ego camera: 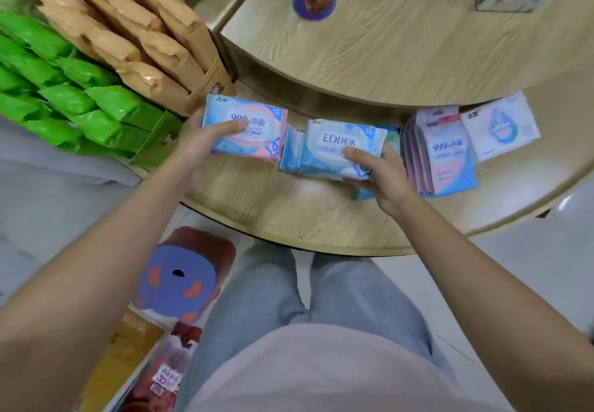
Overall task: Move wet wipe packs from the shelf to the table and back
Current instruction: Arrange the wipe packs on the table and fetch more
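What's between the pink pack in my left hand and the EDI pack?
Head view: another blue pack, partly behind the EDI pack, right of the pink pack.

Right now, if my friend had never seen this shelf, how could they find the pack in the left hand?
Find the lower wooden shelf, next to the green packs. The leftmost wipe pack, gripped by the left hand, is blue and pink. The EDI pack next to it, in the right hand, is blue and white with no pink.

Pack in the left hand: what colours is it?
The pack is light blue, pink and white; head view.
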`<state>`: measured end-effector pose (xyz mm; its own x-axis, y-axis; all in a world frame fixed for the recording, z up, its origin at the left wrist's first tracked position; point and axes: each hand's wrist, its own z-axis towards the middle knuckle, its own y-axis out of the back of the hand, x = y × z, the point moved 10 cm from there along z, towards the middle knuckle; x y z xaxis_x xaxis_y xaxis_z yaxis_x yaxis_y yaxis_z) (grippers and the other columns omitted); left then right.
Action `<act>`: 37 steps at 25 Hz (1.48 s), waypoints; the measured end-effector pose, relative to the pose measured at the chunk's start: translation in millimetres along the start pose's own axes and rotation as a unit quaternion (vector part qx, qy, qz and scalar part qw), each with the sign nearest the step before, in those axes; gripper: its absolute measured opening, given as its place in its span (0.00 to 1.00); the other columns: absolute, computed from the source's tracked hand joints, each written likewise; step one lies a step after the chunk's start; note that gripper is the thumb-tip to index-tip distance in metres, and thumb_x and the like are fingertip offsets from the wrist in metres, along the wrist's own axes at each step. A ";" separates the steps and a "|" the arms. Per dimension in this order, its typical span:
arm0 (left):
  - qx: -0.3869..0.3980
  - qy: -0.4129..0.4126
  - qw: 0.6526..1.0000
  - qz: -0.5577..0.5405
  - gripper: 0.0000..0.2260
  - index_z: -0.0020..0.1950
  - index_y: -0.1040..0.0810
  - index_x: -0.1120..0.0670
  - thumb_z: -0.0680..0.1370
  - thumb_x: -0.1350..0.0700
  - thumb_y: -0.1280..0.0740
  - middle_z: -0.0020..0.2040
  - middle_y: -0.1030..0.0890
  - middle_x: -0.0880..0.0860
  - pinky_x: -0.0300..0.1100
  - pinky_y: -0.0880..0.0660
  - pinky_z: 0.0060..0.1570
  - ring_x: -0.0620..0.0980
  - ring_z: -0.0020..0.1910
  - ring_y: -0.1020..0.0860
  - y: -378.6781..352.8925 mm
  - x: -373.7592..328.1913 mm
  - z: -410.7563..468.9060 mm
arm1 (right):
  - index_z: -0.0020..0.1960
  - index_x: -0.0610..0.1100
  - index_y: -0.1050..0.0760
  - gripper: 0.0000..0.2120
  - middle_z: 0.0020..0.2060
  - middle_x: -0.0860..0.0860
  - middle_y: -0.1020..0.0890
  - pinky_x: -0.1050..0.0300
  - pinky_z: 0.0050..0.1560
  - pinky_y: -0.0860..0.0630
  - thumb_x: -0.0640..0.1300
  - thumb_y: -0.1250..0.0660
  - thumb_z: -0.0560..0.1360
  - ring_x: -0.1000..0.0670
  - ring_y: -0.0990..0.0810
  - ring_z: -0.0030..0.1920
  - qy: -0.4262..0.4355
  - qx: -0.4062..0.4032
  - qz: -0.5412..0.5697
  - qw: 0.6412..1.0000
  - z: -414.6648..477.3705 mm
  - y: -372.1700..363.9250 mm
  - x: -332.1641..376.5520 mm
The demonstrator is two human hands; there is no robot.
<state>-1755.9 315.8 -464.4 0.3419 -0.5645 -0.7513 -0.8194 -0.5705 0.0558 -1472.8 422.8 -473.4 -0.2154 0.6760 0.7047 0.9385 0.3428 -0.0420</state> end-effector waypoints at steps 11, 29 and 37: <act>0.021 -0.017 0.995 0.098 0.18 0.58 0.22 0.56 0.69 0.59 0.25 0.49 0.17 0.49 0.34 0.22 0.40 0.42 0.42 0.18 -1.1 -2.3 34.8 | 0.62 0.43 0.32 0.29 0.54 0.47 0.19 0.56 0.52 0.21 0.44 0.23 0.66 0.50 0.18 0.52 0.011 -0.097 -0.059 0.994 15.7 -7.5 -14.0; -0.202 -0.209 0.888 0.357 0.11 0.59 0.22 0.57 0.77 0.57 0.35 0.53 0.18 0.56 0.41 0.28 0.51 0.50 0.48 0.21 12.2 -54.7 -56.5 | 0.58 0.39 0.26 0.13 0.52 0.45 0.22 0.63 0.53 0.28 0.42 0.33 0.75 0.51 0.23 0.50 0.187 -0.163 -0.268 0.931 -38.2 35.6 40.1; 0.217 -0.210 0.898 0.319 0.10 0.47 0.23 0.47 0.77 0.64 0.34 0.40 0.21 0.47 0.27 0.30 0.41 0.36 0.36 0.25 -161.6 -8.2 -124.4 | 0.48 0.45 0.23 0.06 0.37 0.54 0.22 0.69 0.43 0.27 0.36 0.34 0.75 0.53 0.23 0.39 0.131 -0.215 -0.141 0.958 -140.2 123.2 -20.8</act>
<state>-1569.1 338.4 -385.5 -0.3901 -0.3667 -0.8446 -0.9203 0.1274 0.3698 -1314.9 359.5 -393.9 -0.4538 0.3911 0.8007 0.8898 0.1494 0.4313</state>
